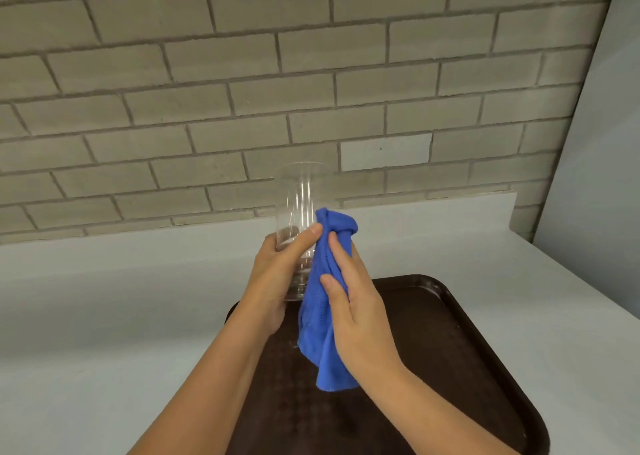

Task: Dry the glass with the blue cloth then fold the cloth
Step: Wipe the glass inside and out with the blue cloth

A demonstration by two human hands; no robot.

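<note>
Glass [300, 208] held upright above the far edge of a brown tray [450, 333], clear of it. Left hand [273, 278] wrapped around the lower half, thumb across the front. Right hand [356, 309] presses the bunched blue cloth [320, 316] against the glass's right side, fingers closed on it; cloth tail hangs loose over the tray. White counter [104, 316], brick wall [242, 90] behind.

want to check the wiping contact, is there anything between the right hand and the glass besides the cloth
Nothing else shows. Only the blue cloth lies between the right hand and the glass, bunched against its right side. The left hand grips the glass bare, above the brown tray.
</note>
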